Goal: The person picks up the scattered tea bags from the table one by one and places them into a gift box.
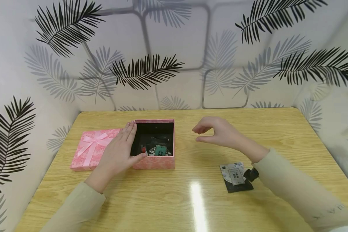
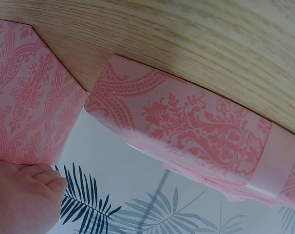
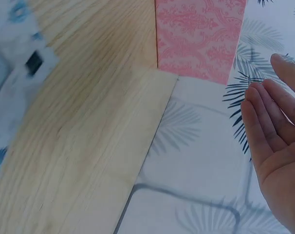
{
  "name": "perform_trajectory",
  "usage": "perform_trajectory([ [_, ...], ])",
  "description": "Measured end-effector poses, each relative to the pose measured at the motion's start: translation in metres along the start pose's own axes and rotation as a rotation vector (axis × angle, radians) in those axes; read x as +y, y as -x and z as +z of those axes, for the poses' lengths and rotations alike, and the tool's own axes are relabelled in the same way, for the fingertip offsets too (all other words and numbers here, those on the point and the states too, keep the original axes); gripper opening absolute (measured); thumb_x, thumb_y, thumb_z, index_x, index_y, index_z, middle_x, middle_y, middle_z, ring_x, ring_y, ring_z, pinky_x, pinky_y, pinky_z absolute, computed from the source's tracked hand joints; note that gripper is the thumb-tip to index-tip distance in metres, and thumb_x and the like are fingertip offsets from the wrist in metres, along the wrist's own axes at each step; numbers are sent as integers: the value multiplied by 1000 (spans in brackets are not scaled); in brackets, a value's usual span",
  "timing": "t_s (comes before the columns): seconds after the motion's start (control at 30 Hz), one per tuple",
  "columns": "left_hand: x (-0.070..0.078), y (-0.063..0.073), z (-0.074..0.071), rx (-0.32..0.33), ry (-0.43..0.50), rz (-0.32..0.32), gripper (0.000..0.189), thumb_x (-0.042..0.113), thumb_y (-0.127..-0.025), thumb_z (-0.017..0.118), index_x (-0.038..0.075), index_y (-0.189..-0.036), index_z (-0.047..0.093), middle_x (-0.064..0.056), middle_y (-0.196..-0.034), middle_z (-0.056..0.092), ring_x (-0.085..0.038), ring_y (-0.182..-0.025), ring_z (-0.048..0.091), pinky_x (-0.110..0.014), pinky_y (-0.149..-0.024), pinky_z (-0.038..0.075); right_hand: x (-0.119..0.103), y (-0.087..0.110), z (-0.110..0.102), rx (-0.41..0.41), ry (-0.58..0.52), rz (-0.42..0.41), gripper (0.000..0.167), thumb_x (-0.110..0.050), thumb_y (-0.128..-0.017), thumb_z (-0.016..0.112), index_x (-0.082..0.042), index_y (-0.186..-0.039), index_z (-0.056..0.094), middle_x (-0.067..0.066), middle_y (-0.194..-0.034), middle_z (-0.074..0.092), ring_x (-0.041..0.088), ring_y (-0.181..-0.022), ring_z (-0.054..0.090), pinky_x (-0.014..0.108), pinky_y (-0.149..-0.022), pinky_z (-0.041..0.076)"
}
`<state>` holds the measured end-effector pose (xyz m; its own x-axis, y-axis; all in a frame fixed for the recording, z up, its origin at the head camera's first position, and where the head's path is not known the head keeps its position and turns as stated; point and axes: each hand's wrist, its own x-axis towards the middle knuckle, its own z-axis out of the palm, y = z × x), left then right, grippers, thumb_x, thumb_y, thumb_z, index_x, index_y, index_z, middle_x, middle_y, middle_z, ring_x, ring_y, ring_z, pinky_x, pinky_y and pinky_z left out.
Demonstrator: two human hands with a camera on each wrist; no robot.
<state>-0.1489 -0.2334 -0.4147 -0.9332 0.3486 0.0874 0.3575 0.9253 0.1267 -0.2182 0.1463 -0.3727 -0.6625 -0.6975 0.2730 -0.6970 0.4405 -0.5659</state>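
Note:
An uncovered pink patterned box (image 1: 153, 163) with a black inside stands left of the middle of the table. My left hand (image 1: 119, 150) rests on its left side, fingers straight along the rim and thumb across the near left corner. Inside lie dark packets, one with a green label (image 1: 160, 150), and a small red item (image 1: 143, 149). To the right of the box my right hand (image 1: 220, 132) is raised over the table, fingers gently bent, thumb apart, holding nothing. In the right wrist view its palm and fingers (image 3: 269, 122) show bare.
The pink lid (image 1: 94, 146) with a ribbon bow lies left of the box, partly behind my left hand. A flat black, white and blue packet (image 1: 235, 177) lies near my right forearm, beside a small black object (image 1: 251, 174). A leaf-patterned curtain (image 1: 179, 87) stands behind the table.

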Motion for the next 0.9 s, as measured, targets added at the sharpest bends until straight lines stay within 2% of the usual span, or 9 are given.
perform_trajectory([
  [0.2,1,0,-2,-3,1,-3,109,63,-97,63,-4,-168,15,-20,-178,15,-39,-165,18,-53,-134,24,12,27,-8,8,38,18,29,-8,-86,88,-5,-113,79,6,-103,79,23,-93,77,39,-86,65],
  [0.43,2,1,-1,2,2,3,109,63,-97,64,-5,-168,16,-21,-178,16,-39,-165,19,-53,-134,24,24,60,-12,-30,43,79,31,-11,-87,89,-7,-115,78,4,-105,78,23,-95,76,44,-87,65],
  [0.73,0,1,0,-2,1,1,109,64,-97,63,-4,-168,15,-20,-178,15,-38,-166,18,-53,-134,24,41,93,-6,-72,91,186,34,-17,-87,88,-7,-118,78,5,-108,78,21,-98,74,46,-89,64],
  [0.9,-1,0,1,-12,-21,3,111,65,-97,63,-3,-169,14,-20,-178,14,-37,-166,18,-52,-135,22,48,106,1,-85,107,198,35,-20,-85,91,-9,-117,78,1,-107,78,19,-97,76,40,-87,65],
])
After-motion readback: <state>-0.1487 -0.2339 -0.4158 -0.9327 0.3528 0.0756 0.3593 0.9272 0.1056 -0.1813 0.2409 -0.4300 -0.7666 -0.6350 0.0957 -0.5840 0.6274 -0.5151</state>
